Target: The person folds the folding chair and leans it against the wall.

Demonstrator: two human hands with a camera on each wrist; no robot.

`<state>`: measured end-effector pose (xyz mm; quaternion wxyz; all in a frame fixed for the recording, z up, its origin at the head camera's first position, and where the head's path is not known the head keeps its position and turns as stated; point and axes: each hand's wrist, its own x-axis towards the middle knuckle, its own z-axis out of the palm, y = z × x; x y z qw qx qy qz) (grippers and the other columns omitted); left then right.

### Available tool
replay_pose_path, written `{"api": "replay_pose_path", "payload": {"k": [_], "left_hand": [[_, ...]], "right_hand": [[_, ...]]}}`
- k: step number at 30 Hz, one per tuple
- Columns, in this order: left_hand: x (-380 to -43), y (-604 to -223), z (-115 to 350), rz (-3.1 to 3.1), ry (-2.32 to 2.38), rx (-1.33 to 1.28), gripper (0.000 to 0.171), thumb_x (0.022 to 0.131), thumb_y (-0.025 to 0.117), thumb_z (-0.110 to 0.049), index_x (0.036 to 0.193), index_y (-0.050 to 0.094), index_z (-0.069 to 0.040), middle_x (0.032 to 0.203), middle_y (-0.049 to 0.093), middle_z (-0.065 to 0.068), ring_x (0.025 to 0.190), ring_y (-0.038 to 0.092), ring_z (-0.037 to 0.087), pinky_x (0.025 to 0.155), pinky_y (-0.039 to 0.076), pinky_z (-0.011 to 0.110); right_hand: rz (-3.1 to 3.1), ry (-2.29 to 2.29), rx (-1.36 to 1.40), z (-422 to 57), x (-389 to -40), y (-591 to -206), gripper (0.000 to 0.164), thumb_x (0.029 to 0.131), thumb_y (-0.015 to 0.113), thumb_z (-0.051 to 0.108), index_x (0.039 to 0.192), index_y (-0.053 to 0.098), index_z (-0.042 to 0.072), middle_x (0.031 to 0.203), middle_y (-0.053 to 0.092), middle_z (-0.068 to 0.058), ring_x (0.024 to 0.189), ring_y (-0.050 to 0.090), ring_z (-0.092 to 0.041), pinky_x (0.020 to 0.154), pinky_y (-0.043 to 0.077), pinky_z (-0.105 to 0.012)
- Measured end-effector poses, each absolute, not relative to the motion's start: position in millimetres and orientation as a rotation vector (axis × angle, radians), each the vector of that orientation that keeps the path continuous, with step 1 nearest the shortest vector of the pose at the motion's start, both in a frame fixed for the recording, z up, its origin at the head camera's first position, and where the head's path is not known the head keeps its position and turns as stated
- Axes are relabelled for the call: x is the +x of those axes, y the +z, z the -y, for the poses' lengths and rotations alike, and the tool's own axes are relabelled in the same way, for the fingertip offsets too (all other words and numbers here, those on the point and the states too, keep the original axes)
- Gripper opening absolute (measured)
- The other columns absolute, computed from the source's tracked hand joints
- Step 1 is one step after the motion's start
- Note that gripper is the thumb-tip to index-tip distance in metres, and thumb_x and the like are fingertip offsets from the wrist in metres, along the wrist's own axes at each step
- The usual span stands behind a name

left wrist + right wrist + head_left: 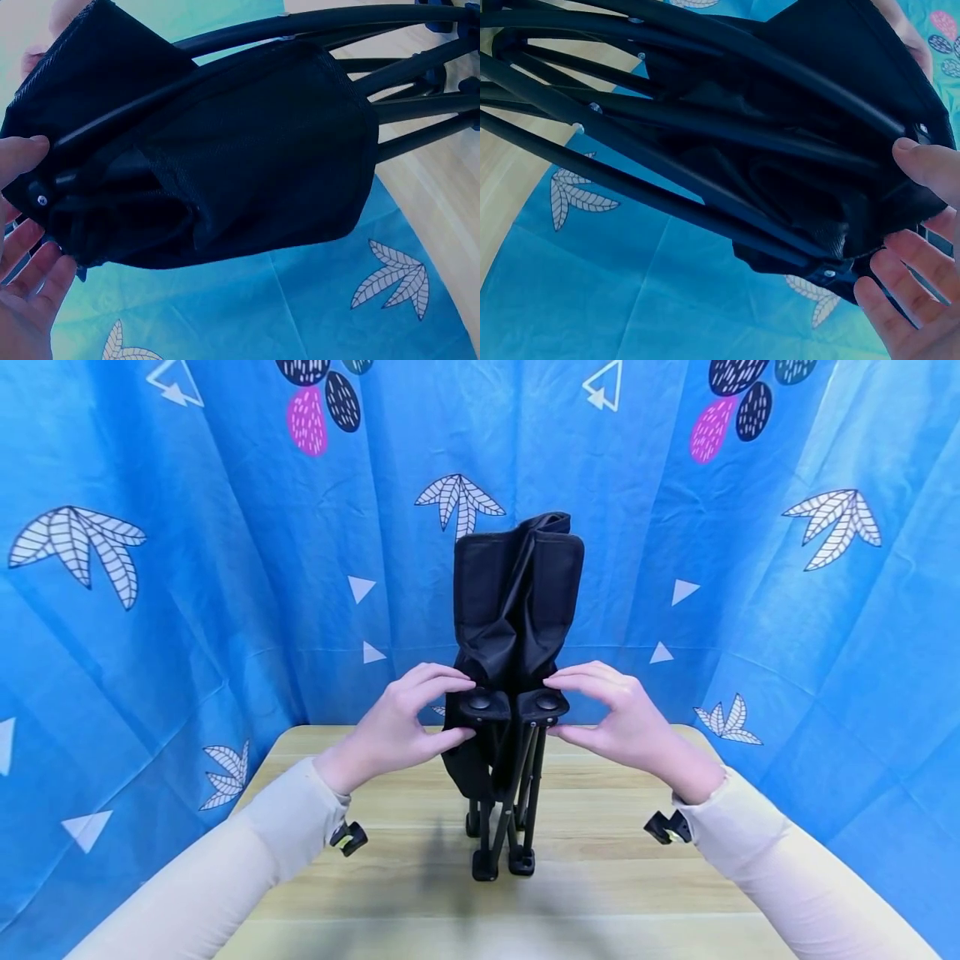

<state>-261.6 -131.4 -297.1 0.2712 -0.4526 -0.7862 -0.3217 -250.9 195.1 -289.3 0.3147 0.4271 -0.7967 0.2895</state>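
Note:
A black folding camp chair [517, 593] stands upright and collapsed on the wooden table, its fabric back rising high and its thin metal legs [506, 827] bunched together. At its left front armrest end [483, 703], my left hand [420, 714] grips with the thumb below and the fingers above. My right hand [615, 710] holds the right armrest end [542, 705] the same way. In the left wrist view, dark fabric [277, 157] hangs beside the frame tubes. Several crossing tubes [705, 127] with rivets show in the right wrist view.
The light wooden table [360, 860] extends to both sides of the chair. A blue patterned curtain [375, 527] surrounds it at the back and sides. Small dark wrist devices [348, 838] sit at both cuffs.

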Motion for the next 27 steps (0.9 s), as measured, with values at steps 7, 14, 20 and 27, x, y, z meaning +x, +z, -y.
{"api": "replay_pose_path", "payload": {"k": [7, 14, 20, 27], "left_hand": [[-261, -299, 139, 2.112, -0.871, -1.199, 0.052, 0.082, 0.095, -0.005, 0.130, 0.075, -0.005, 0.131, 0.074, 0.013, 0.124, 0.069, 0.030, 0.104, 0.062, 0.049], [-264, -305, 146, 2.128, -0.869, -1.176, 0.051, 0.082, 0.095, -0.005, 0.129, 0.076, -0.005, 0.129, 0.074, 0.012, 0.122, 0.069, 0.029, 0.102, 0.062, 0.049], [-264, -311, 151, 2.173, -0.868, -1.132, 0.050, 0.083, 0.095, -0.010, 0.129, 0.076, -0.005, 0.130, 0.074, 0.011, 0.122, 0.069, 0.029, 0.101, 0.063, 0.049], [-267, -321, 154, 2.198, -0.855, -1.098, 0.050, 0.084, 0.096, -0.013, 0.128, 0.076, -0.005, 0.129, 0.074, 0.011, 0.121, 0.069, 0.028, 0.098, 0.064, 0.047]], "right_hand": [[2.114, 0.767, 1.091, -203, -251, -292, 0.056, 0.072, 0.098, -0.001, 0.125, 0.079, 0.004, 0.123, 0.079, -0.014, 0.116, 0.073, -0.033, 0.109, 0.043, -0.006], [2.107, 0.788, 1.074, -209, -253, -295, 0.057, 0.072, 0.098, -0.002, 0.125, 0.078, 0.002, 0.123, 0.079, -0.015, 0.115, 0.073, -0.035, 0.109, 0.043, -0.005], [2.102, 0.807, 1.064, -214, -256, -300, 0.055, 0.072, 0.098, -0.001, 0.124, 0.079, 0.002, 0.122, 0.079, -0.016, 0.115, 0.073, -0.036, 0.108, 0.044, -0.005], [2.103, 0.831, 1.047, -218, -258, -309, 0.054, 0.072, 0.097, -0.001, 0.123, 0.079, 0.003, 0.121, 0.079, -0.016, 0.114, 0.073, -0.036, 0.104, 0.046, -0.005]]}}
